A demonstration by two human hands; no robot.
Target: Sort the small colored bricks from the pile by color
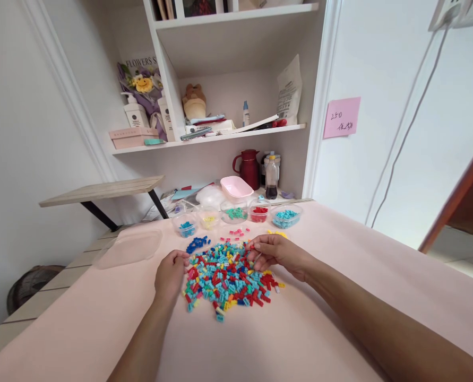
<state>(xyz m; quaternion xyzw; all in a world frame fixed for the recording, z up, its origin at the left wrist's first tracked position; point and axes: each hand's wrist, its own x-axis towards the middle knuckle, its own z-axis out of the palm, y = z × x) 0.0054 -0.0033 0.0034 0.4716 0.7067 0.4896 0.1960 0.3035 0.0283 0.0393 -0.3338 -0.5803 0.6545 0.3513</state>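
A heap of small toy building bricks (226, 278) in mixed colours lies on the pink-covered table. My left hand (171, 275) rests at the heap's left edge, its fingers curled together; whatever may be in them is hidden. Over the heap's upper right side, my right hand (276, 252) has thumb and forefinger pinched at a small red brick (252, 246), its other fingers curled above the bricks. Behind the heap lie loose dark blue bricks (197, 244), pink bricks (238, 232) and yellow bricks (278, 233), the last partly behind my right hand.
Clear tubs hold blue bricks (187, 228), yellow bricks (208, 220), green bricks (235, 213), red bricks (259, 213) and light blue bricks (286, 215). Left lies a clear plastic tray (130, 249). Behind stand a pink basin (237, 187), a red jug (249, 170) and a bottle (272, 178).
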